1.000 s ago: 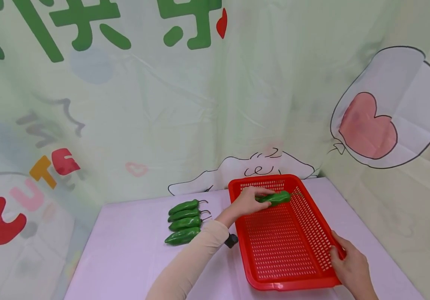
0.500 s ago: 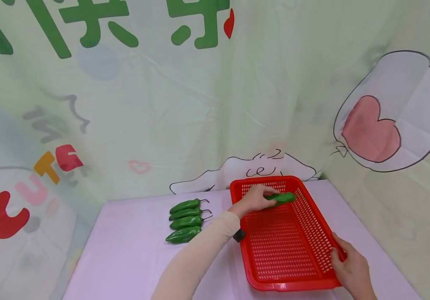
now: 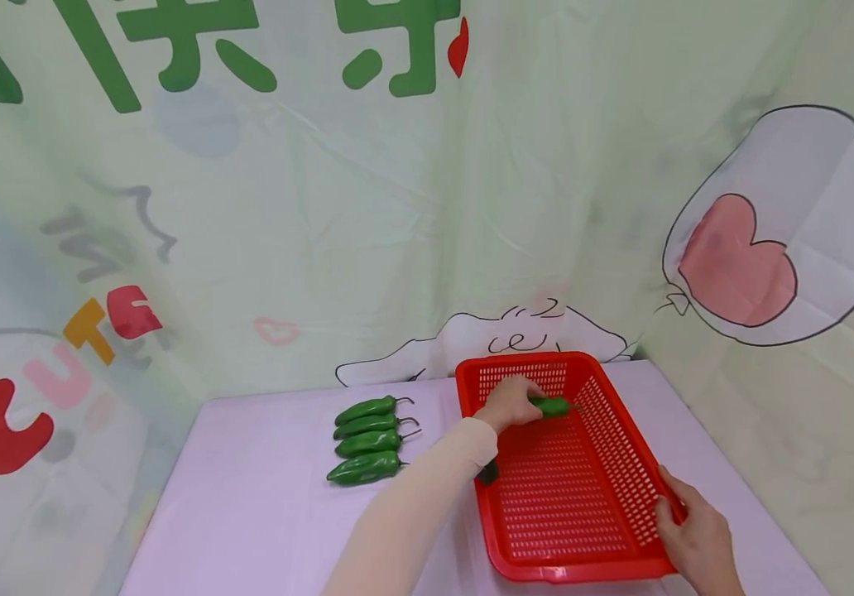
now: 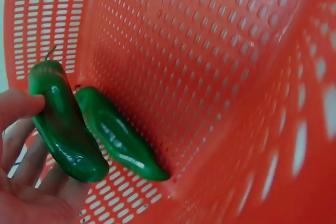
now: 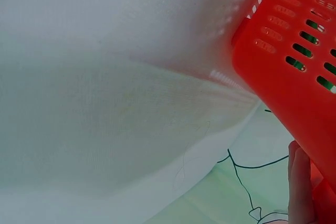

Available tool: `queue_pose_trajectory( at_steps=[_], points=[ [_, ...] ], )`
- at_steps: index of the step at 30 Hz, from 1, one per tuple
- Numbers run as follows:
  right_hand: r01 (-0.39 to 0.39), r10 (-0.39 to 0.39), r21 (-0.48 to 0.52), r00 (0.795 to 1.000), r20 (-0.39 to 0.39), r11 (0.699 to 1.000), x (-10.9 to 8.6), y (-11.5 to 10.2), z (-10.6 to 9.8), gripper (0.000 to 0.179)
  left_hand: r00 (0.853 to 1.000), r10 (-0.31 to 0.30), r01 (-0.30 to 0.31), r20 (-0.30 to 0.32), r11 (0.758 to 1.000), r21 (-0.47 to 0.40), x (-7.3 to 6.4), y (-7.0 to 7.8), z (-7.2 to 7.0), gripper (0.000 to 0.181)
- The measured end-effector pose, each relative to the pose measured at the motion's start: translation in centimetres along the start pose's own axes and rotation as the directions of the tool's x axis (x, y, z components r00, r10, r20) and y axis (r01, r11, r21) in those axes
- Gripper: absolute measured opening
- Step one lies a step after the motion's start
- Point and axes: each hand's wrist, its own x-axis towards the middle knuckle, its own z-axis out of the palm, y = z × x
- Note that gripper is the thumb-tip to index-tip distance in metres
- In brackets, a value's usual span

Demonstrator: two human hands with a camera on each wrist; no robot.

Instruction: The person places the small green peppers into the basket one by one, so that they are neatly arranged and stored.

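Note:
My left hand (image 3: 510, 403) is inside the red plastic basket (image 3: 583, 573), toward its far end. Between thumb and fingers it holds a green chili pepper (image 4: 65, 121), stem pointing up in the left wrist view. Just behind that one, a second green pepper (image 4: 118, 135) lies against the perforated bottom of the basket; in the head view the hand hides most of this area. My right hand (image 3: 698, 534) grips the basket's right rim near the front corner. The right wrist view shows its fingers (image 5: 300, 187) along the outside of the basket.
Left of the basket, several green peppers (image 3: 363, 468) lie in a neat column on the pale lilac tablecloth (image 3: 248, 497), stems to the right. A printed cloth backdrop (image 3: 367, 248) rises behind the table and along both sides.
My left hand has moved a little right and lower into the basket with its pepper. The right hand keeps its grip on the rim, and the column of peppers has not moved.

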Motion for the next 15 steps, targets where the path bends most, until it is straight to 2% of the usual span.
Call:
queue_pose_trajectory(
  at_steps=[2,5,8,15],
  points=[
    [-0.019,0.019,0.000,1.000,0.012,1.000,0.0,0.0,0.0,0.047,0.999,-0.034,0.034,-0.010,0.999,0.021,0.1,-0.2,0.5,0.030],
    [-0.035,0.034,0.011,0.999,0.009,0.999,-0.1,-0.2,0.0,0.047,0.997,-0.074,0.074,-0.003,0.997,0.003,0.3,-0.6,1.1,0.030],
    [-0.040,0.040,0.013,0.999,0.006,0.999,-0.2,-0.3,0.1,0.047,0.995,-0.099,0.099,0.002,0.995,-0.033,0.4,-1.3,1.5,0.030],
    [-0.109,0.108,0.031,0.993,0.040,0.994,-0.2,-0.8,0.0,0.049,0.989,-0.149,0.146,-0.006,0.980,-0.138,0.7,-2.9,2.0,0.027]
  ],
)
